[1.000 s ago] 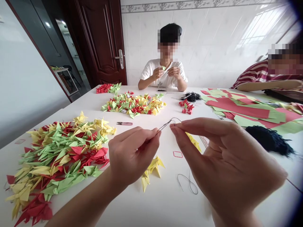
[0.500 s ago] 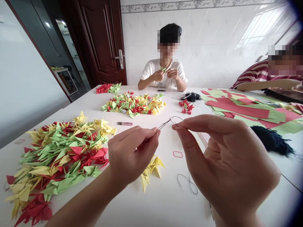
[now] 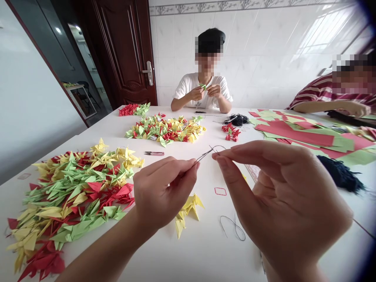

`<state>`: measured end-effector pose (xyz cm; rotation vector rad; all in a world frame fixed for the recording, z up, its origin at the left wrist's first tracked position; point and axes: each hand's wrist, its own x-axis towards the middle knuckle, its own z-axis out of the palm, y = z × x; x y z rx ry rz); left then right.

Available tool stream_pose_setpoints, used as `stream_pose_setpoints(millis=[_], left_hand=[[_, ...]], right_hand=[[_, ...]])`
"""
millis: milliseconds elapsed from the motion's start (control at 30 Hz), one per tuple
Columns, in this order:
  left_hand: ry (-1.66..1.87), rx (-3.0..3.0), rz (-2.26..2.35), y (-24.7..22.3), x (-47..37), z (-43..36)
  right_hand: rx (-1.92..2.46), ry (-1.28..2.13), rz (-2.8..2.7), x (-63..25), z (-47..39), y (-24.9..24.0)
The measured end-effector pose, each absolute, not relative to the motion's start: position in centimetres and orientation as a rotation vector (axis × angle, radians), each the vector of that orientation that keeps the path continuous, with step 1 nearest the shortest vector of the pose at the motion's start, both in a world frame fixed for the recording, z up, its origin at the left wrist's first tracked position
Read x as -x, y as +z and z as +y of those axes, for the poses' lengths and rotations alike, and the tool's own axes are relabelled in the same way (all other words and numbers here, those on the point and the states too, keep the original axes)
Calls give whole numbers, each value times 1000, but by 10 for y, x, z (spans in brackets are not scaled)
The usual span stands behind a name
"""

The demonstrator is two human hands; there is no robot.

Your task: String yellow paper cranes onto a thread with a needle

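Above a white tabletop (image 3: 211, 254), a person brings 2 bare hands close together, their fingertips apart, a dark thread (image 3: 206, 152) between them. The left hand (image 3: 163, 192), its forearm slanting up from the lower left, is curled with the thumb pressed against the bent index finger, gripping the thin strands at their base. The right hand (image 3: 284, 199), rising from the lower right and arched at the knuckles, pinches a loop of the thread between thumb and index fingertip, the other fingers folded toward the palm.

Below the hands, yellow folded paper pieces (image 3: 192, 205) lie beside the left wrist, and a loose dark strand (image 3: 242, 235) coils near the right. A heap of red, green and yellow folded paper (image 3: 79, 192) spreads to the left, with small snips (image 3: 154, 153) just beyond it. Across the tabletop, 1 co-worker in a white shirt (image 3: 186, 84) holds a green paper piece (image 3: 202, 86); another, in a striped top (image 3: 313, 92), sits near the paper strips (image 3: 296, 133) at right.
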<state>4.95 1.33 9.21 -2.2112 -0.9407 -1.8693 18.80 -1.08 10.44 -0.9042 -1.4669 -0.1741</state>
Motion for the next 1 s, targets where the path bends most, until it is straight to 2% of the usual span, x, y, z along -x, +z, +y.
stream_pose_setpoints(millis=[1000], left_hand=[[-1835,2205,-895,91,-50,14]], right_hand=[[925,-114,-1499,-190,-12,105]])
